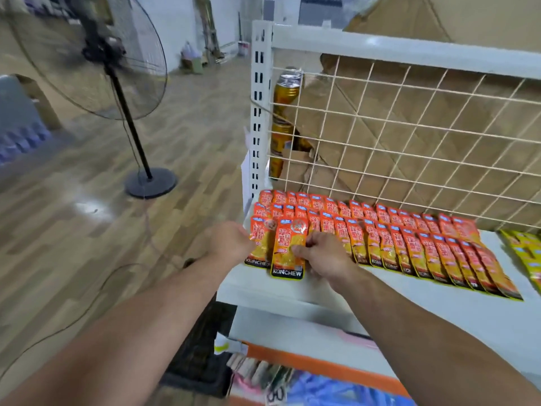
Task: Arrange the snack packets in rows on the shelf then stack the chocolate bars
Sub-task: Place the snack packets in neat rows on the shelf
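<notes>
Orange snack packets point(415, 250) lie in three overlapping rows on one shelf point(439, 312): roughly sixteen in the back row, the others too covered to count. A few yellow packets point(524, 244) show at the right edge. Two gold cans point(285, 95), one fan point(117, 68), and two hands: left hand point(231, 241), right hand point(325, 253).

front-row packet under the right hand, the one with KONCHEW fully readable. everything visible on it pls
The KONCHEW packet is a glossy, flat, oblong pouch: orange-red top with large characters, yellow lower part, black band lettered KONCHEW in white, yellow edging. It lies face up at the front-left corner of the white shelf, beside the leftmost packet, its bottom edge near the lip. The right hand pinches its right side.
</notes>
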A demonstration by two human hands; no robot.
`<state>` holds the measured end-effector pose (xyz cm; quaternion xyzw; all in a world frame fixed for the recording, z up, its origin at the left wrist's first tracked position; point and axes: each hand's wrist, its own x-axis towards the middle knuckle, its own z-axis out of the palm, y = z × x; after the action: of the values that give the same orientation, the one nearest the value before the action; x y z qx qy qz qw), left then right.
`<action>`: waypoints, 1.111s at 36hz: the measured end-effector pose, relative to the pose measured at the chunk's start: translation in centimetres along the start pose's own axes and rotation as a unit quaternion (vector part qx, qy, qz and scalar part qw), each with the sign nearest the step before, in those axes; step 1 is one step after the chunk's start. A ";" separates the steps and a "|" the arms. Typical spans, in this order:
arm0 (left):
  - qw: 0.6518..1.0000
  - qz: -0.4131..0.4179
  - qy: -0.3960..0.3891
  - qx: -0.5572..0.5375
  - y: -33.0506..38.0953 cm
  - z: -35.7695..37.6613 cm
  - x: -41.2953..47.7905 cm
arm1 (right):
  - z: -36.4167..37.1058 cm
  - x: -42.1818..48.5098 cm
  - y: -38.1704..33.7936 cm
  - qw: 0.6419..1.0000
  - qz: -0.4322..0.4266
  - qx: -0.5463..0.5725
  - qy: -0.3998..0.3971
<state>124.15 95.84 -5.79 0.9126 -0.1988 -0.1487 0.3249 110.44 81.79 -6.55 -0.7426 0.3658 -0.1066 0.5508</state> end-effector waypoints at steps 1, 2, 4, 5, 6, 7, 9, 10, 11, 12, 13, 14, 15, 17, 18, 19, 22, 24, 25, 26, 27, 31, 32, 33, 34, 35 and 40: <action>1.000 0.003 -0.005 -0.001 -0.1 0.0 0.1 | 0.3 -0.1 0.0 1.000 0.001 -0.004 0.006; 1.000 0.005 -0.010 -0.003 -0.3 -0.1 0.2 | 0.5 -0.2 0.0 1.000 0.001 -0.011 0.014; 1.000 0.014 -0.015 -0.005 -0.5 -0.2 0.3 | 1.0 -0.3 0.1 0.999 0.003 -0.026 0.028; 1.000 0.017 -0.018 -0.003 -0.6 -0.3 0.3 | 1.2 -0.4 0.1 0.999 0.006 -0.028 0.030; 1.000 0.022 -0.019 -0.001 -0.7 -0.3 0.3 | 1.4 -0.5 0.1 0.999 0.009 -0.025 0.031; 0.999 0.025 -0.020 -0.001 -0.8 -0.2 0.4 | 1.6 -0.5 -0.1 0.999 0.012 -0.023 0.033; 0.999 0.028 -0.020 -0.007 -0.9 -0.2 0.3 | 1.9 -0.4 -0.4 0.999 0.017 -0.022 0.040; 0.999 0.030 -0.019 -0.014 -0.9 -0.2 0.3 | 2.1 -0.3 -0.6 0.999 0.017 -0.021 0.042; 0.999 0.033 -0.018 -0.020 -0.9 -0.1 0.4 | 2.3 -0.2 -0.8 0.999 0.017 -0.023 0.043; 0.999 0.038 -0.015 -0.024 -1.0 -0.1 0.3 | 2.6 -0.1 -0.9 0.998 0.016 -0.032 0.045; 0.999 0.043 -0.015 -0.027 -1.0 -0.1 0.3 | 2.8 0.1 -1.1 0.998 0.016 -0.046 0.050; 0.998 0.049 -0.013 -0.032 -1.0 -0.1 0.3 | 3.0 0.3 -1.1 0.996 0.015 -0.062 0.058; 0.998 0.054 -0.009 -0.040 -1.2 0.0 0.3 | 3.2 0.3 -1.3 0.995 0.015 -0.079 0.066; 0.997 0.062 0.002 -0.051 -1.8 0.2 0.5 | 3.5 0.3 -1.6 0.989 0.017 -0.118 0.083; 0.996 0.068 0.011 -0.052 -2.1 0.2 0.6 | 3.7 0.3 -1.8 0.986 0.023 -0.139 0.089; 0.995 0.079 0.021 -0.052 -2.4 0.3 0.8 | 3.8 0.3 -1.9 0.983 0.024 -0.158 0.093; 0.990 0.123 0.053 -0.046 -3.0 0.5 1.1 | 3.9 0.3 -2.1 0.974 0.027 -0.203 0.097; 0.987 0.147 0.066 -0.027 -3.2 0.4 1.1 | 4.1 0.1 -2.2 0.967 0.027 -0.230 0.101; 0.985 0.157 0.069 -0.016 -3.2 0.3 1.1 | 4.2 0.0 -2.3 0.965 0.027 -0.240 0.104; 0.983 0.167 0.071 -0.006 -3.2 0.2 1.0 | 4.3 0.0 -2.3 0.963 0.029 -0.246 0.106; 0.982 0.175 0.070 -0.001 -3.3 0.2 1.0 | 4.4 0.1 -2.3 0.961 0.031 -0.251 0.108; 0.981 0.186 0.056 -0.004 -3.4 0.2 0.9 | 4.9 0.4 -2.2 0.954 0.042 -0.274 0.115; 0.981 0.186 0.053 -0.008 -3.4 0.2 0.9 | 5.0 0.4 -2.1 0.950 0.043 -0.287 0.116; 0.981 0.187 0.052 -0.010 -3.5 0.2 0.9 | 5.1 0.5 -2.1 0.946 0.043 -0.300 0.120; 0.981 0.189 0.052 -0.008 -3.5 0.1 0.8 | 5.1 0.5 -2.1 0.942 0.043 -0.310 0.124; 0.980 0.191 0.053 -0.008 -3.5 0.1 0.8 | 5.2 0.5 -2.0 0.939 0.044 -0.316 0.128; 0.980 0.191 0.045 -0.012 -3.7 -0.1 0.9 | 5.0 0.4 -2.1 0.938 0.059 -0.314 0.134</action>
<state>125.94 98.08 -8.28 0.8594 -0.3532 -0.0448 0.3671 114.44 85.46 -6.64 -0.8337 0.4942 -0.0517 0.2409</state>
